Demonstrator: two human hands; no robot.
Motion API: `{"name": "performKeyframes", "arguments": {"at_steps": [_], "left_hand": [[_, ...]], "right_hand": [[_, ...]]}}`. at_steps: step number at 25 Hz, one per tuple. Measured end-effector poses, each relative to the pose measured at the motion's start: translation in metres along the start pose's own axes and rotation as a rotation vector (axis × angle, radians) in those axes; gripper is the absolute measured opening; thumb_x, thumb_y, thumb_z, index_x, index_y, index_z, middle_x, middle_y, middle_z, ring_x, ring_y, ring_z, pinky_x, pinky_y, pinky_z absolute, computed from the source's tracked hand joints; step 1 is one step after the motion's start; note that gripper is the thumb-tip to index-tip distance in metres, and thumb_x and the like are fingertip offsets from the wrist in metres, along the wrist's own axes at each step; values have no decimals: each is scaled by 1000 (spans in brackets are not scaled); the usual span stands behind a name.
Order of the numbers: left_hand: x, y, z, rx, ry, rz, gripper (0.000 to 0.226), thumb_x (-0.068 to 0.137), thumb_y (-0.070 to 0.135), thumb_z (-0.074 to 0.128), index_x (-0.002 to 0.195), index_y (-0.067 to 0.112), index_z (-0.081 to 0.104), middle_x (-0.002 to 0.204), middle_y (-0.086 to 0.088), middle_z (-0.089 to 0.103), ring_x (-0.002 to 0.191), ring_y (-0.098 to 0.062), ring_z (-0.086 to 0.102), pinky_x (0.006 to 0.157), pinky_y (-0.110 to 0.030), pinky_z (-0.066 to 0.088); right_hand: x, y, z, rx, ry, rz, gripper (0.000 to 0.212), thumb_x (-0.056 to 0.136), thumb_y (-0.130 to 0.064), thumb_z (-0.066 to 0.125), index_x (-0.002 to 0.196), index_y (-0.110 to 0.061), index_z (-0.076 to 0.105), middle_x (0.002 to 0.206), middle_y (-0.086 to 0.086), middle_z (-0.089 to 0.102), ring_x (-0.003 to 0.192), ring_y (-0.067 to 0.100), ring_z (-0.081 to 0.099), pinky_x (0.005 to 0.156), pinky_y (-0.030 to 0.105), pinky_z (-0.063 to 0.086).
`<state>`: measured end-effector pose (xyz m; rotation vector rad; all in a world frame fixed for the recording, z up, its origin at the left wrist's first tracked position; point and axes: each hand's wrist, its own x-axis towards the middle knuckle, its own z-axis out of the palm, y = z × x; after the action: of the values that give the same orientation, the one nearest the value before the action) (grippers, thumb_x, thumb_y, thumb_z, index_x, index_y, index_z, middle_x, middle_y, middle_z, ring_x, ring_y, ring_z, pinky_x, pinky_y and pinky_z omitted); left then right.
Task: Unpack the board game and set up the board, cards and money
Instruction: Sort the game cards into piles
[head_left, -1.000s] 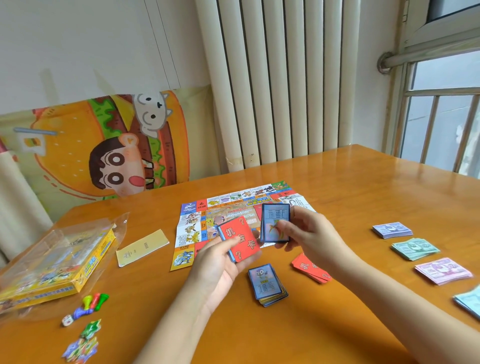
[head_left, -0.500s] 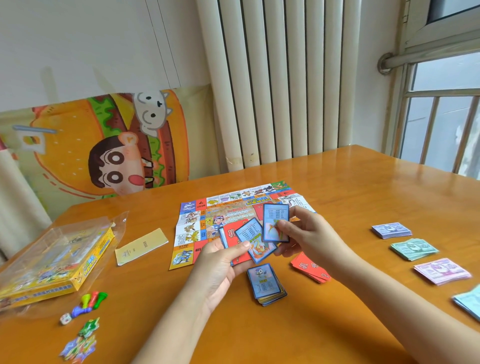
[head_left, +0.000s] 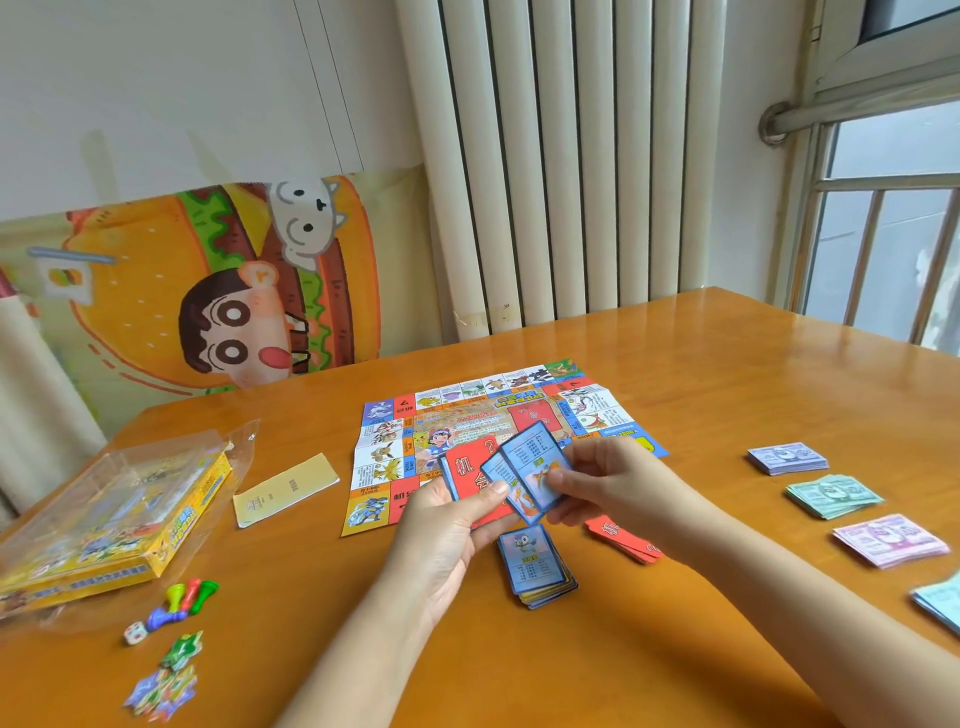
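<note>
Fingers (head_left: 571, 486) of right hand (head_left: 618, 483) pinch blue card (head_left: 535, 465); left hand (head_left: 447, 525) grips fan of cards (head_left: 467, 475), thumb clamped on top. Blue stack (head_left: 535, 564) lies just below fingers, red pile (head_left: 623, 540) under right wrist, board (head_left: 457, 415) beyond, money stacks (head_left: 831, 496) well right.

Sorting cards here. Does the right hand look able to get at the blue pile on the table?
Probably yes: the blue pile lies uncovered close by the right hand, though that hand pinches a card.
</note>
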<state>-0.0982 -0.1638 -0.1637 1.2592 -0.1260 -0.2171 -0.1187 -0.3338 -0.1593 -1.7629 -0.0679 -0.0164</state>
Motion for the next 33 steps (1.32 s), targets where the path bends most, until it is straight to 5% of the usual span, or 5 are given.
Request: {"name": "performKeyframes", "arguments": {"at_steps": [8, 14, 21, 28, 33], "left_hand": [[4, 4, -7, 143, 36, 14, 13, 83, 0, 65, 89, 11, 67, 80, -3, 75, 70, -15, 72, 55, -24, 56], [2, 5, -2, -72, 90, 29, 15, 88, 2, 59, 100, 8, 64, 88, -7, 74, 77, -19, 72, 57, -29, 58], [10, 24, -25, 407, 95, -251, 22, 95, 2, 38, 98, -5, 60, 74, -20, 71, 61, -27, 70, 54, -32, 58], [7, 15, -22, 528, 33, -372, 18, 96, 2, 40, 105, -6, 53, 84, -28, 69, 64, -34, 70, 52, -33, 58], [6, 16, -22, 554, -8, -395, 19, 97, 3, 38, 107, -6, 51, 74, -27, 69, 61, -34, 70, 50, -32, 58]], "right_hand": [[-3, -6, -7, -120, 71, -16, 14, 74, -10, 79, 73, -3, 67, 62, 9, 68, 47, 11, 57, 49, 19, 46], [-4, -3, 10, 207, 45, -47, 9, 93, -11, 58, 86, -7, 62, 75, 6, 67, 55, 14, 63, 51, 20, 50], [-1, 4, -3, -371, -98, -127, 39, 100, -9, 41, 111, -40, 61, 96, -18, 60, 79, 2, 54, 69, 19, 44], [4, 10, 11, -738, -162, -192, 33, 100, -12, 39, 124, -30, 54, 119, -4, 50, 106, 13, 49, 88, 28, 44], [-1, 9, 5, -803, -281, -70, 59, 83, -45, 68, 135, -38, 41, 130, -15, 40, 111, 7, 48, 94, 29, 45]]}}
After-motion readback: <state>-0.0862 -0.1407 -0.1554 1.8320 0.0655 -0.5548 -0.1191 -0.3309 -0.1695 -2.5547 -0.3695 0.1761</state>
